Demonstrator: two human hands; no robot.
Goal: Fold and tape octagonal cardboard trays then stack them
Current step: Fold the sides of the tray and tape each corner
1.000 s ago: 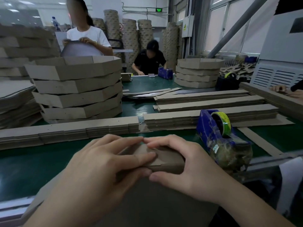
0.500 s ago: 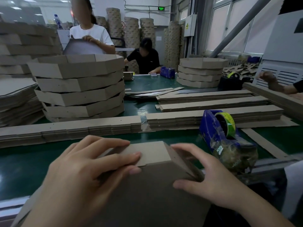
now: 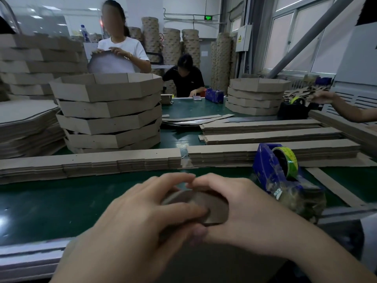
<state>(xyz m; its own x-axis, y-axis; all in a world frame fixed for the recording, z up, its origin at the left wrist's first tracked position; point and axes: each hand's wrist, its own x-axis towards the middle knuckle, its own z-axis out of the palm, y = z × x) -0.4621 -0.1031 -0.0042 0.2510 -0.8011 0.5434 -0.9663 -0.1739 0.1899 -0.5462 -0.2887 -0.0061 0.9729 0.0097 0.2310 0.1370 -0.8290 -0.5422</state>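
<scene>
The left hand [image 3: 142, 225] and right hand [image 3: 246, 217] each had their grip clamped around the folded brown cardboard tray piece [image 3: 206, 207], at the near edge of the green table [image 3: 51, 201], beside the blue tape dispenser [image 3: 271, 180].

The green table [image 3: 51, 201] carries a stack of folded octagonal trays [image 3: 108, 111] towards its far left, with a pile of flat sheets [image 3: 26, 123] beside it at the left edge. A lower tray stack [image 3: 255, 99] stands far right. Long rows of flat cardboard strips [image 3: 91, 163] run across the middle, with more rows [image 3: 265, 137] behind on the right. A blue tape dispenser [image 3: 285, 180] sits near the right edge, just in front of the strips. A cardboard piece [image 3: 204, 207] is at the near edge, largely hidden.
</scene>
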